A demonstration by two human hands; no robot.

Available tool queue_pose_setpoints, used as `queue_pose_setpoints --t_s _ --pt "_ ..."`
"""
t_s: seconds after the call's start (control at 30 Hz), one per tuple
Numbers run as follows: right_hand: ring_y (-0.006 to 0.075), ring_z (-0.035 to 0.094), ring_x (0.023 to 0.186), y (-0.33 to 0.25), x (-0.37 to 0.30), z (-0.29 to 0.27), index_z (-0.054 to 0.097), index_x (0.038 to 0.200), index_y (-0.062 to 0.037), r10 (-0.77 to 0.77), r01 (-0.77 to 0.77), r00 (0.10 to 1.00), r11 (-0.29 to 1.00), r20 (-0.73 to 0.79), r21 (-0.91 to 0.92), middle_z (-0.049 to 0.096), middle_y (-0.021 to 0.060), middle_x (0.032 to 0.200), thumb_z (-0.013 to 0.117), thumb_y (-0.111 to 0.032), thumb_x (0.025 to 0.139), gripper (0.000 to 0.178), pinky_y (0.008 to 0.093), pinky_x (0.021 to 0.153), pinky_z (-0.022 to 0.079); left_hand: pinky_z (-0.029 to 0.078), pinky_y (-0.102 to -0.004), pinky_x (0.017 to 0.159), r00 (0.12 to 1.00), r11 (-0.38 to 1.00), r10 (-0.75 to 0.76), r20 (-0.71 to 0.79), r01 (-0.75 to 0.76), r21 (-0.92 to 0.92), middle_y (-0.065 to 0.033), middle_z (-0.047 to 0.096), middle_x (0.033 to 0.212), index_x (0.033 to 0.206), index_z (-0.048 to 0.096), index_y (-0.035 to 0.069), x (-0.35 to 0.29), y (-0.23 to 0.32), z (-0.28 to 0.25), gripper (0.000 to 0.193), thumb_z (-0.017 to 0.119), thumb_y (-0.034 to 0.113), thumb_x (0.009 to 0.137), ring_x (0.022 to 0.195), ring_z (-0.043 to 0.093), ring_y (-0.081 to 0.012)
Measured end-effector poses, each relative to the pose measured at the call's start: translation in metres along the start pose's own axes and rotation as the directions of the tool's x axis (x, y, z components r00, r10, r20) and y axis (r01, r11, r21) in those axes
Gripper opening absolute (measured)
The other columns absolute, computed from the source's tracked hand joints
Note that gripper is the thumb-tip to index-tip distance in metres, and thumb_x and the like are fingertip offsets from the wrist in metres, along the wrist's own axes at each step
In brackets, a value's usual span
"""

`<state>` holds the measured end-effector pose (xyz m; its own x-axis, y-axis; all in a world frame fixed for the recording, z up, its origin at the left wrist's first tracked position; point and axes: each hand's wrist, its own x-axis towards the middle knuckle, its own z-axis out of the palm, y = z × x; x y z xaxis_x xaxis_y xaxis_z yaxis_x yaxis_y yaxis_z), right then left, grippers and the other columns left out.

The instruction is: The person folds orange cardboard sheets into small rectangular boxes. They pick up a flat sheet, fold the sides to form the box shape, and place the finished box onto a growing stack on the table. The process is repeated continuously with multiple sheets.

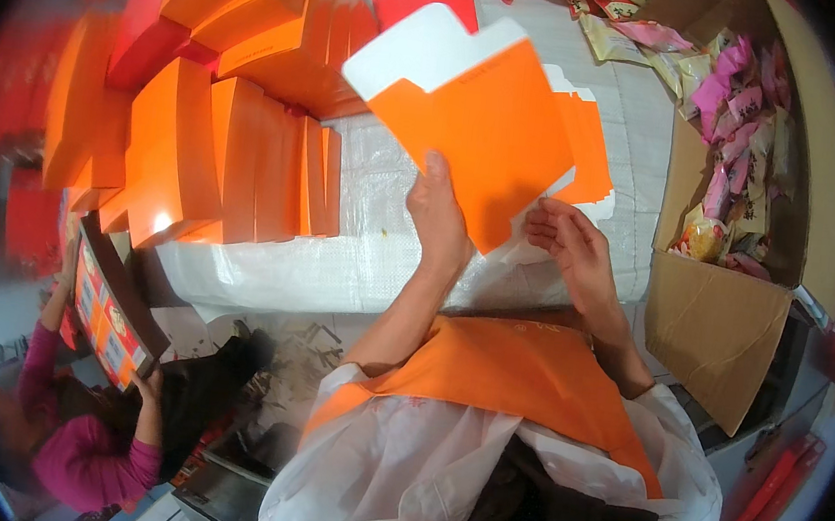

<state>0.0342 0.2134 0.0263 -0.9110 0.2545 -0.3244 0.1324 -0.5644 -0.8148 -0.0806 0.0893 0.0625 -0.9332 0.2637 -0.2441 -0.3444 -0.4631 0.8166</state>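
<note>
Near the middle of the view, a person's left hand [439, 212] grips a flat orange box [485, 131], the thumb pressed on its front and the other fingers hidden behind it. The right hand [571, 250] is at the box's lower right edge, its fingers loosely bent; whether they pinch that edge or only hover beside it, I cannot tell. The box slants above the table, its white flaps toward twelve o'clock and one corner pointing down to six.

Taking the whole view as a clock, more flat orange card [592, 152] shows just behind the box at one o'clock, and red card with white flaps [428, 8] lies at twelve. Both lie on a table covered by a white woven sheet [367, 266]. Filling ten o'clock, many orange boxes [177, 147] stand packed together, with some red ones among them.

Small wrapped packets [615, 38] are scattered toward one o'clock. From two to three o'clock, an open brown carton [718, 325] holds more packets, pink and cream.

At six o'clock is the wearer's orange apron [526, 382], with white sleeves. Around eight, a co-worker [92, 460] in a purple top holds a shallow patterned box [106, 306] in both hands.
</note>
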Motion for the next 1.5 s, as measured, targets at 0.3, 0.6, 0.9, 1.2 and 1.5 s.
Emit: queue_pose_setpoints --t_s 0.3,0.6,0.9,1.2,1.5 --pt "0.0161 0.044 0.110 0.004 -0.008 0.054 0.035 0.126 -0.0096 -0.012 -0.026 0.997 0.874 0.073 0.486 0.046 0.0020 0.120 0.036 -0.033 0.093 0.041 0.0315 0.089 0.039 0.041 -0.0271 0.078 0.976 0.902 -0.115 0.188 0.023 0.431 -0.0088 0.050 0.106 0.116 0.040 0.000 -0.021 -0.016 -0.029 0.046 0.032 0.039 0.094 0.094 0.048 -0.0136" --pt "0.0141 0.051 0.091 0.015 0.002 0.049 0.042 0.119 -0.0055 0.021 0.060 0.980 0.917 0.197 -0.395 0.050 0.0055 0.106 0.050 -0.019 0.089 0.034 0.0271 0.077 0.043 0.042 -0.0256 0.073 0.996 0.935 0.035 0.088 -0.064 0.349 -0.0082 0.051 0.101 0.113 0.044 -0.002 -0.034 -0.016 -0.023 0.035 0.048 0.024 0.089 0.088 0.050 -0.0135" --pt "0.0149 0.056 0.090 -0.028 -0.026 0.040 0.046 0.116 0.0010 0.425 -0.053 0.777 0.778 0.464 -0.626 0.058 0.0079 0.099 0.046 -0.010 0.088 0.029 0.0281 0.079 0.045 0.044 -0.0277 0.078 1.000 0.866 0.008 -0.026 0.006 0.501 -0.0112 0.053 0.106 0.114 0.043 -0.004 -0.026 0.014 -0.052 0.039 0.056 0.018 0.085 0.091 0.052 -0.0153" --pt "0.0115 0.051 0.091 -0.025 0.026 0.038 0.052 0.109 -0.0010 -0.399 0.505 0.862 0.619 0.312 -0.602 0.052 0.0073 0.110 0.050 -0.009 0.086 0.024 0.0246 0.075 0.043 0.023 -0.0343 0.102 0.913 0.775 0.013 0.408 -0.267 0.572 -0.0182 0.022 0.136 0.135 0.005 -0.005 -0.068 -0.015 -0.072 0.076 0.056 0.009 0.081 0.126 0.025 -0.0256" --pt "0.0128 0.054 0.088 -0.027 0.015 0.035 0.059 0.090 0.0013 -0.007 0.169 0.941 0.876 0.339 -0.451 0.060 0.0073 0.095 0.046 -0.014 0.087 0.020 0.0260 0.076 0.044 0.038 -0.0256 0.083 0.955 0.889 -0.160 0.248 0.030 0.457 -0.0139 0.051 0.109 0.129 0.031 0.002 -0.050 0.010 -0.066 0.051 0.052 0.012 0.084 0.100 0.049 -0.0164"
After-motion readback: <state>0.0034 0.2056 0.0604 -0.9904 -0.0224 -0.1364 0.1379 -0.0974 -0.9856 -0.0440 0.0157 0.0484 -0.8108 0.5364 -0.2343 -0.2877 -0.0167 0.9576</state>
